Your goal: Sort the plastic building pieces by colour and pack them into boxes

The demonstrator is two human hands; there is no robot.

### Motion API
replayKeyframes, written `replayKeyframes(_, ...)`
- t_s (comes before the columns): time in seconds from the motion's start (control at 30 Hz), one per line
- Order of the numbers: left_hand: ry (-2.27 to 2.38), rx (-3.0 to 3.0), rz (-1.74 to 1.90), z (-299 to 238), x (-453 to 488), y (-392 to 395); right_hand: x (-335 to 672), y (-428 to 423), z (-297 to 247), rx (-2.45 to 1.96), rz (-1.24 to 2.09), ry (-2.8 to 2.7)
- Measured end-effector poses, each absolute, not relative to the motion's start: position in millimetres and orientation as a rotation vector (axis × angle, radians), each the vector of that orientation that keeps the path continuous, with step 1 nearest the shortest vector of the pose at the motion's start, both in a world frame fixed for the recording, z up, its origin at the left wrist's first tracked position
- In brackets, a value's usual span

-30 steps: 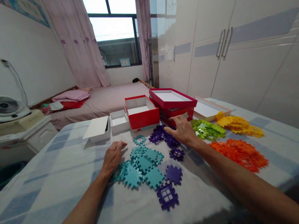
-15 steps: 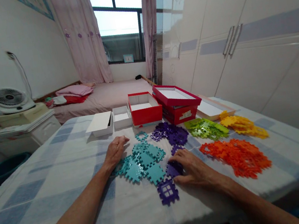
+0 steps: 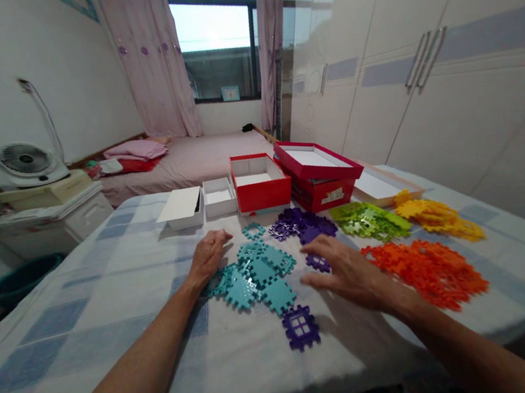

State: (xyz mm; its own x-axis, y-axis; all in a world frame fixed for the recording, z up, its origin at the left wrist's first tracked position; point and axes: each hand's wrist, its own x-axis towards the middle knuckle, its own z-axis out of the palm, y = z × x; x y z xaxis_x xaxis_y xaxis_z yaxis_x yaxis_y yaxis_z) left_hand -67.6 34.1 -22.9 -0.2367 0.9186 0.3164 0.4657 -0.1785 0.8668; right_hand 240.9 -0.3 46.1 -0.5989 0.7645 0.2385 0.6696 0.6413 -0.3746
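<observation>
My right hand (image 3: 344,270) hovers with thumb and fingers apart beside a small purple piece (image 3: 317,262), and nothing shows between its fingertips. My left hand (image 3: 209,257) rests on the cloth with fingers loosely extended, along the left edge of a heap of teal notched plastic building tiles (image 3: 259,268). Nearer to me lies a single purple window-shaped tile (image 3: 300,327). A purple heap (image 3: 315,224) sits beyond my right hand. The right palm and wrist cover part of the cloth.
Orange tiles (image 3: 431,272), green tiles (image 3: 371,221) and yellow tiles (image 3: 439,216) lie in heaps to the right. Along the far edge stand a red open box (image 3: 265,194), a lidded crimson box (image 3: 326,193), a small white box (image 3: 220,205) and a white lid (image 3: 180,204).
My right hand has lifted and opened, moving slightly away. The purple tile that was under its fingers no longer shows there. My left hand stays put; the view has shifted a little.
</observation>
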Motion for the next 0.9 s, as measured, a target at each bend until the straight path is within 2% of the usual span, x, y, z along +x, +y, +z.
replayKeyframes(0.07,1.621,1.548,1.424,-25.5,-67.8,35.4,240.4,-30.6,41.8,-1.048,0.519,-2.658)
replayKeyframes(0.17,1.596,1.504,1.446,-27.2,-68.1,36.2,239.7,-59.7,34.5,-1.041,0.536,-2.760)
replayKeyframes(0.33,1.614,1.515,1.430,-24.4,-67.1,33.9,243.9,-53.5,35.9,-1.038,0.594,-2.651)
replayKeyframes(0.4,1.645,1.568,1.411,-20.8,-65.1,31.9,246.4,-34.6,40.4,-1.056,0.522,-2.516)
replayKeyframes(0.6,1.763,1.898,1.277,-4.5,-54.3,20.4,232.1,35.7,34.4,-1.195,0.015,-2.204)
replayKeyframes(0.8,1.800,2.084,1.131,9.7,-45.4,10.7,210.6,36.1,3.3,-1.015,-0.086,-2.285)
replayKeyframes(0.9,1.771,2.213,0.934,19.5,-37.8,16.6,211.1,33.3,-0.6,-0.962,-0.128,-2.348)
